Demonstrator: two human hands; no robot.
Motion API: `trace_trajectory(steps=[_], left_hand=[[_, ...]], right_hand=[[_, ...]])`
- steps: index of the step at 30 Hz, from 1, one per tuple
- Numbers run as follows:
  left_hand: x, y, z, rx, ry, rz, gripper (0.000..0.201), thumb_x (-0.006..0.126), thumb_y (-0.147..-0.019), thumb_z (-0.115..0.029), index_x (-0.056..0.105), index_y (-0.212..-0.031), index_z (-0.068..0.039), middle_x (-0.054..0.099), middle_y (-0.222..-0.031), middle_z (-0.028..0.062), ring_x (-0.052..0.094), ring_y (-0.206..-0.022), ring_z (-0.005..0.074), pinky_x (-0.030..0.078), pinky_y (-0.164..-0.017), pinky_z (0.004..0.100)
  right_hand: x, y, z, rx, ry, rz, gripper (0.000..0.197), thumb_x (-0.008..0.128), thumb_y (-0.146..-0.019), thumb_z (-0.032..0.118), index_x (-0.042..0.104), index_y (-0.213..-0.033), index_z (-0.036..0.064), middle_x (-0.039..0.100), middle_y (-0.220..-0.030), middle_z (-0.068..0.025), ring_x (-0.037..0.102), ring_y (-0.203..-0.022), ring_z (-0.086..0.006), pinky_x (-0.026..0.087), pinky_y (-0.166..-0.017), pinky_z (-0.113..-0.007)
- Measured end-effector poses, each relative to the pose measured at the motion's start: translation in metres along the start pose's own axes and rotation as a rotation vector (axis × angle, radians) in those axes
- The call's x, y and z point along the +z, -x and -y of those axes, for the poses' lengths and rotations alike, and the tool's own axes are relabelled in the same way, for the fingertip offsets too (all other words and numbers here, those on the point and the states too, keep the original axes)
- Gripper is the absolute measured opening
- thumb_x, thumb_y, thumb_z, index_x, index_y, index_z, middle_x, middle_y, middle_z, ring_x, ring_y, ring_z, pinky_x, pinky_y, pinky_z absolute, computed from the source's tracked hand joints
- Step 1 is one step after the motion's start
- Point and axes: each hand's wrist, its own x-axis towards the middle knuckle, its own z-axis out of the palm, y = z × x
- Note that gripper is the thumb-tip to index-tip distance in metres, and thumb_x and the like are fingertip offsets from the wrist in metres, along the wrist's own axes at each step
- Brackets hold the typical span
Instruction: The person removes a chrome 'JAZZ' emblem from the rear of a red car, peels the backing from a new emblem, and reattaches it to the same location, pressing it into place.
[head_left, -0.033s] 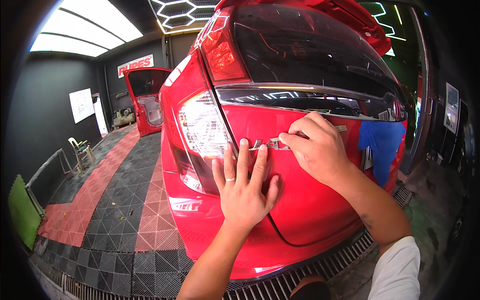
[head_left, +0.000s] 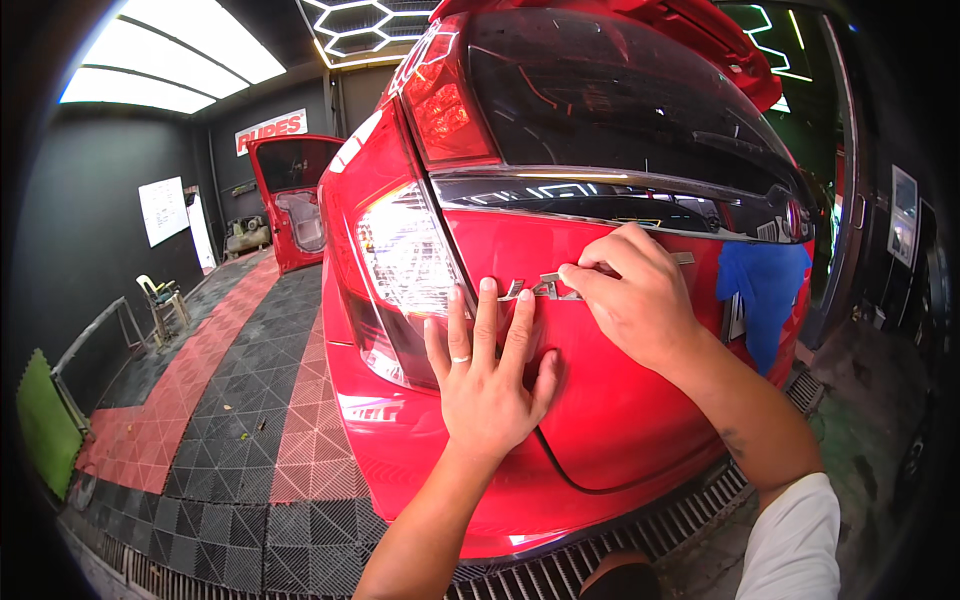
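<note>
The rear of a red hatchback (head_left: 610,400) fills the middle of the view. My left hand (head_left: 487,390) lies on its left rear corner with the fingers spread, fingertips near the clear tail light (head_left: 405,255) and the seam of the tailgate. Just right of those fingertips are silvery raised badge letters (head_left: 546,288) on the red paint. My right hand (head_left: 632,295) is closed in a pinch at the right end of the letters, thumb and bent fingers together. Its fingers hide whatever is between them. Farther right, a blue cloth (head_left: 765,290) hangs over the tailgate.
Black and red floor tiles (head_left: 235,440) stretch to the left, and a drain grate (head_left: 640,535) runs below the bumper. A red car door (head_left: 298,205) stands ajar farther ahead. By the left wall are a chair (head_left: 162,300) and a green panel (head_left: 48,425).
</note>
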Motion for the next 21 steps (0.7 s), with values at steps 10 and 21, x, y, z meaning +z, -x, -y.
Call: trace_trajectory(steps=[10, 21], left_hand=[[0.0000, 0.0000, 0.0005, -0.003, -0.009, 0.009, 0.074, 0.082, -0.098, -0.045, 0.068, -0.167, -0.020, 0.048, -0.182, 0.0207, 0.035, -0.172, 0.0465, 0.019, -0.139, 0.0652], [0.0005, 0.0007, 0.0003, -0.006, 0.001, 0.012, 0.076, 0.083, -0.098, -0.044, 0.066, -0.168, -0.021, 0.047, -0.183, 0.0203, 0.034, -0.173, 0.0464, 0.017, -0.140, 0.0653]], right_hand=[[-0.0041, 0.0004, -0.0031, -0.011, 0.035, 0.026, 0.029, 0.087, -0.076, -0.006, 0.088, -0.102, 0.0083, 0.073, -0.097, -0.0029, 0.069, -0.092, -0.0246, 0.060, -0.075, -0.039], [-0.0018, -0.0089, -0.0029, -0.061, 0.050, 0.049, 0.024, 0.087, -0.079, -0.001, 0.086, -0.101, 0.0087, 0.073, -0.097, -0.0025, 0.070, -0.095, -0.0246, 0.062, -0.078, -0.040]])
